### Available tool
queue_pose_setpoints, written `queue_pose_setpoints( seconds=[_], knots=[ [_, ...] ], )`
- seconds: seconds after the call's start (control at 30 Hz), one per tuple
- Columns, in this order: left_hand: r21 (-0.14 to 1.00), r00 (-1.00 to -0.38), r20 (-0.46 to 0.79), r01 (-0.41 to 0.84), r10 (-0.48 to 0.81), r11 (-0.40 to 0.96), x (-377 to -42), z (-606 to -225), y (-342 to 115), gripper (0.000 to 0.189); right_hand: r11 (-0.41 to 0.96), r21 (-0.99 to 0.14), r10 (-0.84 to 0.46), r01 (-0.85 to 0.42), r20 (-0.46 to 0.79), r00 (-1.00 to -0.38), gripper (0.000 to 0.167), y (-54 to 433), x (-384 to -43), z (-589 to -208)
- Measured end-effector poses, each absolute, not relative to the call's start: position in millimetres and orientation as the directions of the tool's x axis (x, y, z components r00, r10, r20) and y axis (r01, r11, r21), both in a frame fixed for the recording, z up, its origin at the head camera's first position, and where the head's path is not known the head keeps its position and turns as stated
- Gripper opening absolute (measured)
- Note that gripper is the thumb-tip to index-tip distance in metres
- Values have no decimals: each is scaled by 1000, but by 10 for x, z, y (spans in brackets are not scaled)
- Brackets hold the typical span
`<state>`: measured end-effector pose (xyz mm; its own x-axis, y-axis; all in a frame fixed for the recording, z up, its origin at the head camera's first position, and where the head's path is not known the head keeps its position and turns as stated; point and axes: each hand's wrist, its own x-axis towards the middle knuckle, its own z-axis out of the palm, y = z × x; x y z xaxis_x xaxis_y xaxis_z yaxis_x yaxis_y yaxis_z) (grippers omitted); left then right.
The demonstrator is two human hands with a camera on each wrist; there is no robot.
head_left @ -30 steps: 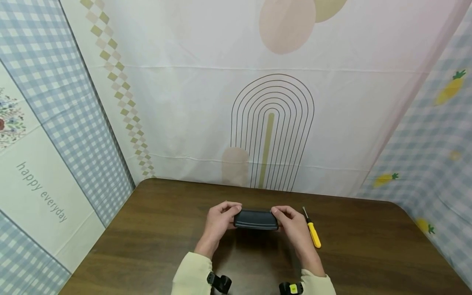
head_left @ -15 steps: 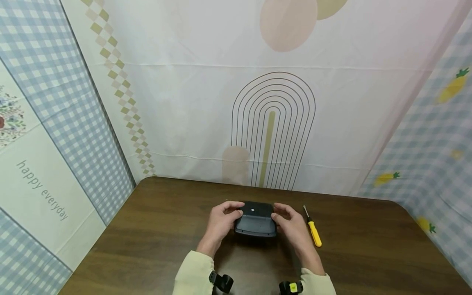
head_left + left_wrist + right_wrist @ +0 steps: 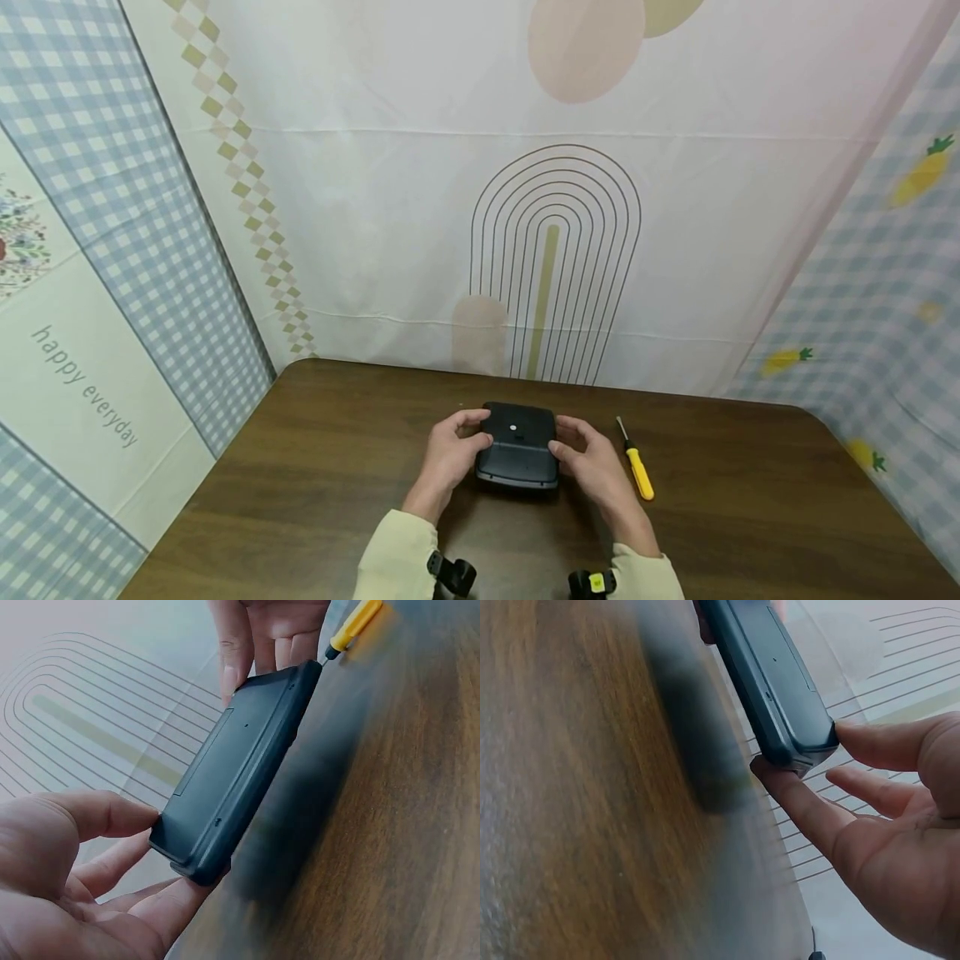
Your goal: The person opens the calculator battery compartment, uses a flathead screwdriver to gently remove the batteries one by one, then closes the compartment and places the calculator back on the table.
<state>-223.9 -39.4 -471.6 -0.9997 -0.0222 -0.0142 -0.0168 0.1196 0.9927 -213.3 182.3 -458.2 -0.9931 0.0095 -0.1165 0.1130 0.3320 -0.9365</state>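
Between both hands a black plastic device (image 3: 517, 446) is held above the table, its upturned face showing a small white dot. Its kind is not plain; a seam like a cover's outline runs on its face in the left wrist view. My left hand (image 3: 447, 454) grips one end, thumb on the near face and fingers beneath (image 3: 90, 877). The other end is gripped the same way by my right hand (image 3: 592, 462), a finger curled under the corner in the right wrist view. To the right of that hand lies a screwdriver (image 3: 637, 467) with a yellow handle.
The brown wooden table (image 3: 300, 483) ends at a patterned cloth wall (image 3: 375, 250) behind the device. More checked cloth (image 3: 862, 333) hangs at the right, and a similar one (image 3: 90, 167) at the left.
The device has been tilted so its broad face with the white dot now shows; a second ago mostly its narrow edge was visible. Both hands keep hold, and the screwdriver stays put.
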Motion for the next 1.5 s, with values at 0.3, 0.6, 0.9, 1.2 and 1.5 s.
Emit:
queue_pose_setpoints(
  seconds=[0.3, 0.6, 0.9, 1.2, 1.5],
  knots=[
    [993, -997, -78, -77, 9, 93, -2245, -4730, -399, 43, 345, -930, -3, 127, -136, -991, 53, 1837, -2138, -4597],
    [987, -994, -97, -91, 43, 131, -2226, -4741, -405, 42, 390, -912, -2, 127, -139, -990, 54, 1837, -2130, -4605],
    [986, -995, -92, -84, 46, 146, -2206, -4731, -403, 40, 416, -899, 3, 137, -150, -989, 53, 1840, -2121, -4603],
    [968, -997, -79, -72, 20, 242, -2198, -4745, -397, 36, 464, -873, 8, 151, -167, -986, 49, 1836, -2111, -4611],
    [955, -998, -56, -53, 4, 291, -2211, -4768, -393, 33, 480, -863, 12, 159, -174, -985, 47, 1840, -2122, -4628]
  ],
)
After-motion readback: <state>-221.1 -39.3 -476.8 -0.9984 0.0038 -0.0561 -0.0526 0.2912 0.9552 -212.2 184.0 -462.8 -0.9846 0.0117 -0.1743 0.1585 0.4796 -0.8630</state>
